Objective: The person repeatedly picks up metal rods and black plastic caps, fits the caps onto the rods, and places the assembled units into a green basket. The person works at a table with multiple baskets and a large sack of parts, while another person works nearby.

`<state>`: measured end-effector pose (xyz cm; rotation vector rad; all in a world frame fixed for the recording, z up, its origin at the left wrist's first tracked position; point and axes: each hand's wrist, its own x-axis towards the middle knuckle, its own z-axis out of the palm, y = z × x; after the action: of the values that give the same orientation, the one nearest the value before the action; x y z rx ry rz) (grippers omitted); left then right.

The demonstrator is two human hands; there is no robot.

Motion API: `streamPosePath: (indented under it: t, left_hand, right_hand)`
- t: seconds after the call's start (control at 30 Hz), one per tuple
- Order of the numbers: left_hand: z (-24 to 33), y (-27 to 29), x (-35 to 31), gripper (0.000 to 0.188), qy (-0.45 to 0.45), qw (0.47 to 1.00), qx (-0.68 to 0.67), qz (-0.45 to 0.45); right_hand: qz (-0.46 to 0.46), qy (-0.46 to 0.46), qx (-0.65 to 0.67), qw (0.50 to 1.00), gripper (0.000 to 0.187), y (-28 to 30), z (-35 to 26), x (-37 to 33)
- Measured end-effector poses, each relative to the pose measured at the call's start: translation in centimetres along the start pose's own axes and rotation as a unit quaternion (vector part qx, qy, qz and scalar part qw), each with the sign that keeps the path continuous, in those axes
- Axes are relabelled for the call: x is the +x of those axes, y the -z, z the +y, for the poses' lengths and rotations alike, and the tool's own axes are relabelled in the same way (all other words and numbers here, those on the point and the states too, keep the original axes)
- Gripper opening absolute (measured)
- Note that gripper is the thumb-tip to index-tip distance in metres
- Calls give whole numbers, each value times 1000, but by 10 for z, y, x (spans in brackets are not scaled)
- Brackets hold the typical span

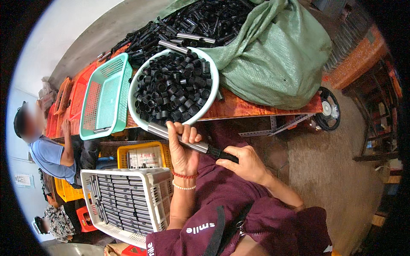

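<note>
Now, both hands are closed on one tube (197, 146) in the middle of the frame. The left hand (184, 152) curls its fingers around the silver part, and the right hand (245, 162) pinches the black end. I cannot tell if the black end is all the way on, so this tube may be only partly done. Its other end shows over the bottom rim of the bowl (132, 99); I cannot tell if they touch.

A lot looks done: the white crate (150, 192) at the lower left has neat rows of tubes (121, 202) and seems nearly full. A lot looks left, too. The bowl, upper middle, is heaped with small black rings (175, 87), and a big pile (218, 19) of black parts lies behind it on the tabletop (229, 106). Two loose tubes (195, 38) lie by the bowl's far rim. The green basket (102, 98), left of the bowl, has what looks like one thin tube (102, 129) in it.
</note>
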<state>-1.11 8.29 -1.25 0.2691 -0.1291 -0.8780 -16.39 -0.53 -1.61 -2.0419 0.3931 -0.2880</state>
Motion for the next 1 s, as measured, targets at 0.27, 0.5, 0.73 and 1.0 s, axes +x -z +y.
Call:
streamPosePath:
  t: [0.27,0.5,0.73,1.0]
  left_hand:
    - [5,5,-7,36,-26,997,-63,39]
    - [5,12,-11,31,-38,997,-67,1]
    - [9,18,-16,30,-51,995,-83,-19]
    - [41,7,-6,31,-116,975,-182,-43]
  right_hand:
    - [90,128,-252,955,31,-13,-5,0]
    - [41,127,-229,964,29,-11,-7,7]
    - [57,140,-243,958,30,-23,-9,6]
    - [195,191,67,960,66,36,-11,31]
